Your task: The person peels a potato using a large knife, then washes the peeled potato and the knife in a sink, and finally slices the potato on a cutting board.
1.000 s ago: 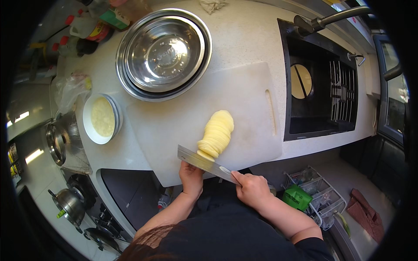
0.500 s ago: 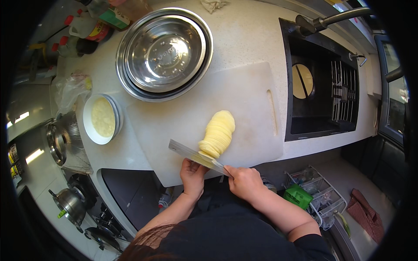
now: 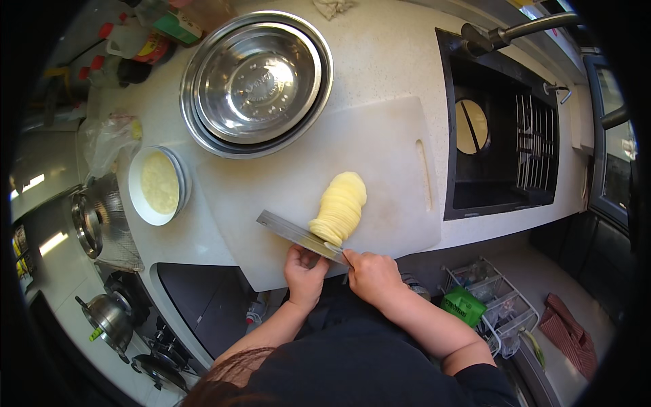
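A broad-bladed kitchen knife [image 3: 288,229] is in my right hand [image 3: 374,277], whose fingers are wrapped round its handle. Its blade slants up to the left over the near part of the white cutting board [image 3: 393,149]. My left hand [image 3: 305,277] is at the board's near edge, fingers curled and closed against the near side of the blade; what they hold, if anything, is hidden. Beyond the blade lies a leaning row of thin, pale yellow slices [image 3: 340,203], apparently potato, with the nearest slices right beside the steel.
Nested steel bowls [image 3: 258,81] stand at the board's far left corner. Left of the board is a stack of white bowls [image 3: 157,186], the top one holding something pale yellow. A black sink [image 3: 481,183] lies to the right. Bottles [image 3: 129,47] crowd the far left.
The knife and my right hand have shifted slightly left. My left hand has hardly moved, and the sliced row looks the same.
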A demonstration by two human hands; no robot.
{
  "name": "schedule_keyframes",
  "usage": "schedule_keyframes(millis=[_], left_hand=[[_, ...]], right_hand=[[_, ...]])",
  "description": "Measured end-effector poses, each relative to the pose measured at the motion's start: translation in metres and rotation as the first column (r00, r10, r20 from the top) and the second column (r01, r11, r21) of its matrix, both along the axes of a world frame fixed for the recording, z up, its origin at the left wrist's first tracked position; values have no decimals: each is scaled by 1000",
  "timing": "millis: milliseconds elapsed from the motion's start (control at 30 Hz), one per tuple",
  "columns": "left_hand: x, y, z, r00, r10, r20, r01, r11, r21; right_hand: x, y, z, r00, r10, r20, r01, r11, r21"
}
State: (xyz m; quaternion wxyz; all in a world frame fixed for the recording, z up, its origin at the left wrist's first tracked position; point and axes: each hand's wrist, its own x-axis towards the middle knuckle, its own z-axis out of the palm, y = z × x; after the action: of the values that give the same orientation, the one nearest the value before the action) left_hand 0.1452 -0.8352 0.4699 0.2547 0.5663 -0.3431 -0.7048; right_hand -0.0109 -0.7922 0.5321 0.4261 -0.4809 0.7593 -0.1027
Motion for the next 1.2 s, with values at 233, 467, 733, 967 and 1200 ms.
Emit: schedule_keyframes(millis=[233,467,733,967,1200], left_hand=[[-11,-11,19,994,92,51,-98,988,122],[-3,-9,9,972,-34,231,29,999,22],[-2,-5,5,970,-15,243,24,999,-35],[-3,-5,6,975,-15,221,25,999,-44],[-5,-7,10,954,-58,293,79,995,-60]], right_hand=[[-1,21,18,994,-99,-48,89,979,-182],[0,37,20,996,-51,-78,30,968,-249],[3,38,17,992,-36,-124,-1,959,-284],[5,39,16,992,-25,-123,-9,963,-269],[6,36,18,992,-50,-115,18,966,-258]])
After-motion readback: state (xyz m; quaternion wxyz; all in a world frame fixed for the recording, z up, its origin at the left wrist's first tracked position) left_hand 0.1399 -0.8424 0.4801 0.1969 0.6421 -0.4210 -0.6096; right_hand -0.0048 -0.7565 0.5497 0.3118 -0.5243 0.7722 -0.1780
